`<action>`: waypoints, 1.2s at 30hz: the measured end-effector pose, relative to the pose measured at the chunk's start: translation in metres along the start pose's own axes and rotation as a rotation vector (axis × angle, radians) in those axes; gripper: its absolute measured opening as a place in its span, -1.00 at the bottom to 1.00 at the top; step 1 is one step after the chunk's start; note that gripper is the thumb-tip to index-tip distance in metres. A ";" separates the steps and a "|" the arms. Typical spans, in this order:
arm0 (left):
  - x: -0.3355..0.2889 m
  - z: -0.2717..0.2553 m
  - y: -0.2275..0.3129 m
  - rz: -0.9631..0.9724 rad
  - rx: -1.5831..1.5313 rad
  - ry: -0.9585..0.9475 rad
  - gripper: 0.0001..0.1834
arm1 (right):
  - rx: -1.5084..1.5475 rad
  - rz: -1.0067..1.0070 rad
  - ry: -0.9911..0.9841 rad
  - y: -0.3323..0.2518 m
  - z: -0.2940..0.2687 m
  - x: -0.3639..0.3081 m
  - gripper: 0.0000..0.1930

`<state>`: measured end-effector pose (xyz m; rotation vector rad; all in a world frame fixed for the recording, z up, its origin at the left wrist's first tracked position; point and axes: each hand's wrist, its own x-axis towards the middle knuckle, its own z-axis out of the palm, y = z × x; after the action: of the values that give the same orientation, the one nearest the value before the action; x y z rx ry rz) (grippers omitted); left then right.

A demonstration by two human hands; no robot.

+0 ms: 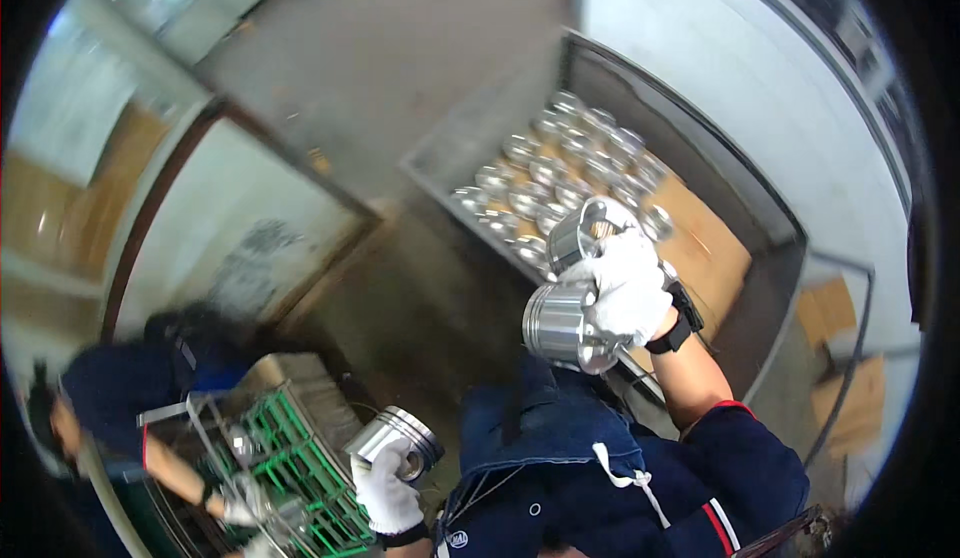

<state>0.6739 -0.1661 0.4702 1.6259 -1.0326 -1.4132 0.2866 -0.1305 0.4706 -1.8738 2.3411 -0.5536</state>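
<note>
My right hand [630, 283], in a white glove, grips two shiny metal engine pistons at once. The nearer piston [557, 323] shows its ring grooves side-on; the farther piston [570, 241] is partly covered by my fingers. Both are held up over the near edge of a dark metal bin [690, 108]. Lower and to the left, my gloved left hand [387, 490] is closed around a third piston [388, 436], tilted, with its pin hole showing. Inside the bin, several more pistons [548, 170] stand in rows on a sheet of brown cardboard [700, 243].
A green-barred metal rack [300, 453] with several pistons stands at the lower left. Over it bends a co-worker [120, 398] in dark blue, whose gloved hand [240, 508] is at the rack. A pale panel [215, 208] stands left; cardboard pieces [850, 408] lie right of the bin.
</note>
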 end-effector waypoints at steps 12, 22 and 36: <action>0.003 0.329 -0.052 -0.181 0.677 -0.966 -0.48 | -0.231 0.933 -0.720 0.268 0.065 -0.235 -0.69; -0.062 0.500 -0.173 0.140 1.684 -1.599 -0.44 | 0.558 2.053 0.041 0.338 0.307 -0.356 -0.42; -0.084 0.541 -0.429 0.697 1.949 -1.930 -0.53 | 0.019 1.170 -0.847 0.338 0.376 -0.427 -0.43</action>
<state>0.1764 0.0728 0.0477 0.2896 2.0177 0.3584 0.1882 0.2563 -0.0573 -0.2989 2.2031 0.2978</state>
